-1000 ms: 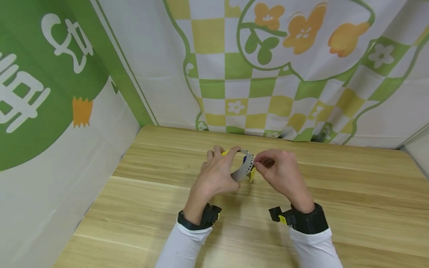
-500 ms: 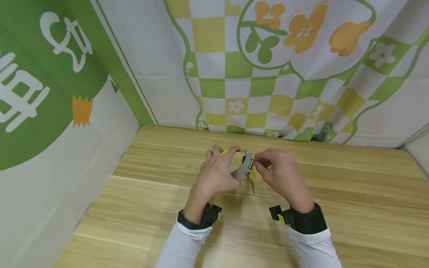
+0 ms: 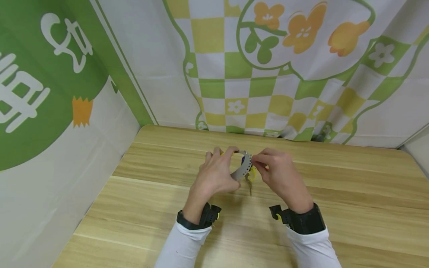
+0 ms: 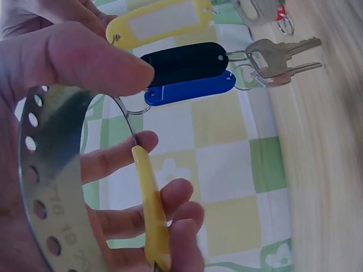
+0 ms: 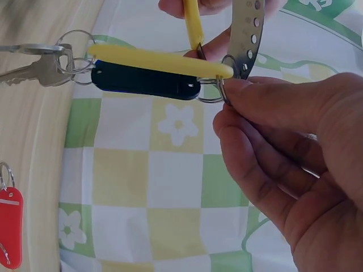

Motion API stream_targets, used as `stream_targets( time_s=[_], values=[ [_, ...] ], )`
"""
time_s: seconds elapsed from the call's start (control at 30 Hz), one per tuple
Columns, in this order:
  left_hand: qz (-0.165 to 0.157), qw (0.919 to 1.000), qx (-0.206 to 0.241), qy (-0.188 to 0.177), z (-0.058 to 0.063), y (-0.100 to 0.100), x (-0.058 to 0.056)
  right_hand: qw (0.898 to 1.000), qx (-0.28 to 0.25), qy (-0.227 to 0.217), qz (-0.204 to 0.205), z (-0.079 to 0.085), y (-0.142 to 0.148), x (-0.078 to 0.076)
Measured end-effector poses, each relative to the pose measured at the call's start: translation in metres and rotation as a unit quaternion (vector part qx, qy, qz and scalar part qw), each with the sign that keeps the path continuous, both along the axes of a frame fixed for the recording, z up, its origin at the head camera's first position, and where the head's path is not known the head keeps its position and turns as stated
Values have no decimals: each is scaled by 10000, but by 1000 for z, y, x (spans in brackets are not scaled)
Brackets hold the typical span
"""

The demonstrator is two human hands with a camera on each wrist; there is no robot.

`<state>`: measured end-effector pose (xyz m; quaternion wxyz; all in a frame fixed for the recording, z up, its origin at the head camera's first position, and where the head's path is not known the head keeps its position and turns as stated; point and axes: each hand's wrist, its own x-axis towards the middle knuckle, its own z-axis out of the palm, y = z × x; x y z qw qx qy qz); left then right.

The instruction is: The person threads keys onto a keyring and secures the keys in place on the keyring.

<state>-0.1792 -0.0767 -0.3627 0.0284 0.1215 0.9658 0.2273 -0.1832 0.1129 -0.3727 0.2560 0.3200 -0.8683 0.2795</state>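
A metal key holder ring with a row of numbered holes is gripped in my left hand, thumb on one side, other fingers around its yellow handle. My right hand pinches with thumb and fingertips at the rim of the holder, where a small split ring sits. A yellow key tag hangs there beside a black tag and a blue tag. Keys dangle from their far ends. Part of the pinched ring is hidden behind the right fingers.
A red key tag with a ring shows at the left edge of the right wrist view. Below both hands lies the wooden table. A patterned curtain stands along its back, with a printed wall at the left.
The right hand has shifted slightly left, closer to the holder. A key beneath the yellow tag has swung into view and hangs downward. The left hand stays almost still.
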Motion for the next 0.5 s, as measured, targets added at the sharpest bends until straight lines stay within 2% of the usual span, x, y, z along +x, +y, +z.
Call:
stream_targets(
  time_s=[0.3, 0.4, 0.5],
  values=[
    [128, 9999, -50, -5, -2, 2, -1, 9929, -331, -1008, -534, 0, -1, 0],
    [186, 9998, -24, 43, -2, 2, -1, 9922, -422, -983, -637, 0, -1, 0],
    [175, 9998, -21, 70, -2, 2, 0, 9940, -427, -761, -656, 0, -2, 0]
  ],
)
